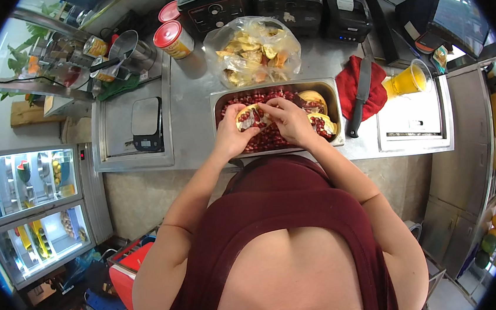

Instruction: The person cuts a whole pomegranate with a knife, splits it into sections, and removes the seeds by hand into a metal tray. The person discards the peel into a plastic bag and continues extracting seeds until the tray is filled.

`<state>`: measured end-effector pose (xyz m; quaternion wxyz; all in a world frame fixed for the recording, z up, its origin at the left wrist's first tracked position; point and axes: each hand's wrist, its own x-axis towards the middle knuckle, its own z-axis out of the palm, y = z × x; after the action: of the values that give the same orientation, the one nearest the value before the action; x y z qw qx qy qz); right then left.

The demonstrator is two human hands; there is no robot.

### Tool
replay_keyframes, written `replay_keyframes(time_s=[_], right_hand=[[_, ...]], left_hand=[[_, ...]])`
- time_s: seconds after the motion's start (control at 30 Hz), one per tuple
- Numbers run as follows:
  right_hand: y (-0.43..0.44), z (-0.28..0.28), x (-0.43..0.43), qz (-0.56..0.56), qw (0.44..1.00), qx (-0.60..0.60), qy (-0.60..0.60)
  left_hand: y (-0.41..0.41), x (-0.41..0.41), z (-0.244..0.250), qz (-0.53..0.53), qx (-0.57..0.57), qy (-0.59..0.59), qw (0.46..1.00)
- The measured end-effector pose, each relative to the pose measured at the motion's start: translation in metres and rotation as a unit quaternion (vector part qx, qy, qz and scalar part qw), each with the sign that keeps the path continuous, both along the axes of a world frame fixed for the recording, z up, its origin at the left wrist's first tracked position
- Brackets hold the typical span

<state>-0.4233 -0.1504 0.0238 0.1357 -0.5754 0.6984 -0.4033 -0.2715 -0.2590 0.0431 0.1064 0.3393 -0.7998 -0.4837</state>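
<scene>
My left hand (233, 134) grips a pomegranate piece (251, 117) with yellow rind, its red seeds and pale membrane facing up. My right hand (290, 122) bends over the right edge of that piece, fingertips touching it. Both hands are above a rectangular stainless steel pan (340, 124) holding loose pomegranate seeds (269, 140). At the pan's right end lie more pomegranate pieces (322, 124), with seeds still in their rind. Behind the pan stands a clear plastic bag (295, 58) of rind scraps and peel (250, 55).
Right of the pan, a black-handled knife (361, 96) rests on a red cloth (347, 80), beside a plastic cup of yellow liquid (409, 81). A digital scale (147, 124) sits at left. Red-lidded cans (174, 39), blender bases (215, 9) and a receipt printer (346, 13) line the back.
</scene>
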Motion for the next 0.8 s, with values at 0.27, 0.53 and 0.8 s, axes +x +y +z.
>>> replay_keyframes(time_s=[0.27, 0.53, 0.8], right_hand=[[0.020, -0.003, -0.016, -0.019, 0.995, -0.091, 0.045], [0.034, 0.002, -0.031, 0.007, 0.994, -0.088, 0.072], [0.027, 0.010, -0.036, -0.026, 0.930, -0.008, -0.366]], left_hand=[[0.027, -0.014, 0.009, 0.044, -0.162, 0.030, 0.985], [0.044, -0.027, -0.003, 0.116, -0.080, 0.088, 0.986], [0.053, -0.034, 0.007, 0.172, 0.314, 0.270, 0.894]])
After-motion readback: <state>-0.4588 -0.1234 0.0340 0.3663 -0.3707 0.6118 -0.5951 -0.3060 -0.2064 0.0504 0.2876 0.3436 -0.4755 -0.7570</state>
